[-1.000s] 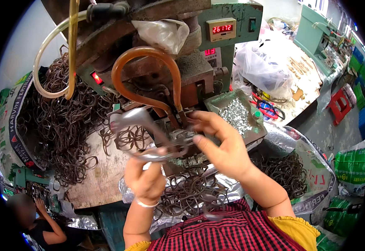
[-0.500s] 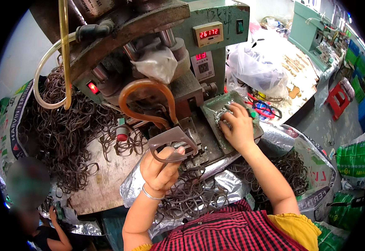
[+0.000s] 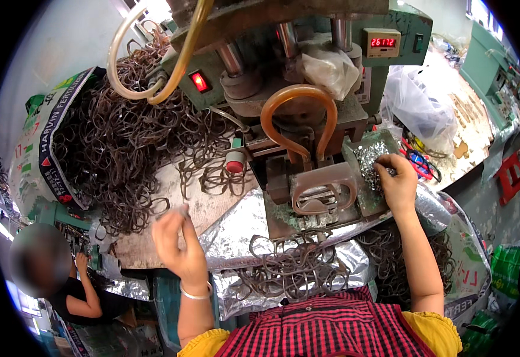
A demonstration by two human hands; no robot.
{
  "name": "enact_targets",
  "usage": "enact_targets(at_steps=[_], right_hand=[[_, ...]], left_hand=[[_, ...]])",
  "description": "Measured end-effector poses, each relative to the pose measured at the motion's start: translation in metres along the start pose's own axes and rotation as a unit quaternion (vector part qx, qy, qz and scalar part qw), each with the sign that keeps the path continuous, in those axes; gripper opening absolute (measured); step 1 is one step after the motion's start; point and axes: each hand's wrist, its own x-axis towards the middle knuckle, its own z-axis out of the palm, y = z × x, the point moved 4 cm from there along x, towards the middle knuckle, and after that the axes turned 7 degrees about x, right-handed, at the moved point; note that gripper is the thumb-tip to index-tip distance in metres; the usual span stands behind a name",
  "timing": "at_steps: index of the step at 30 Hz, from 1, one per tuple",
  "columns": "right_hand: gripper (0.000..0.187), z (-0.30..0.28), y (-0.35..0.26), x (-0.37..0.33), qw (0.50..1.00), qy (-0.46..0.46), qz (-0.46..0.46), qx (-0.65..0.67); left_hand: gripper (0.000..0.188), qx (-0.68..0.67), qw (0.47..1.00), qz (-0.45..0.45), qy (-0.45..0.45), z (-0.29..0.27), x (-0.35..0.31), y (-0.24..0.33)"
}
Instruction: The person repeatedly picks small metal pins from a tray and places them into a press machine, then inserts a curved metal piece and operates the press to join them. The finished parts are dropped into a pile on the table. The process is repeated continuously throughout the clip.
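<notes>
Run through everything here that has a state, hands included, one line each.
Left hand: raised, fingers curled, blurred; grip unclear
Right hand: fingers bent, at the metal bits
Metal bits: loose, heaped in the tray
Tray: partly filled
Brown frame: on the press, untouched by either hand
Counter: lit, red digits
Switch: lit red
Amber hose: bent into a loop
Foil: creased

This is a workshop. It has a big machine (image 3: 242, 86) with red glowing numbers (image 3: 383, 43). Left of the machine is a huge heap of brown loops (image 3: 123, 140); right of it, a tray (image 3: 372, 203) of shiny bits (image 3: 366, 156) and, farther off, another green machine (image 3: 491, 52).
</notes>
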Motion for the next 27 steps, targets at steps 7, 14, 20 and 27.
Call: enact_targets(at_steps=[7, 14, 20, 27], right_hand=[[0.012, 0.023, -0.023, 0.003, 0.998, -0.015, -0.056, 0.009], [0.011, -0.055, 0.002, -0.046, 0.995, 0.079, -0.029, -0.054], [0.011, -0.075, 0.008, -0.071, 0.992, 0.111, 0.056, 0.021], [0.015, 0.005, -0.115, 0.000, 0.967, -0.060, -0.153, 0.193]], left_hand=[[0.018, 0.230, 0.937, -0.070, -0.255, 0.125, -0.038, -0.118], [0.011, -0.142, 0.944, -0.233, -0.187, 0.124, -0.054, -0.105], [0.026, -0.316, 0.854, -0.395, -0.122, 0.091, -0.064, -0.124], [0.026, -0.338, 0.893, -0.289, -0.067, 0.114, -0.032, -0.068]])
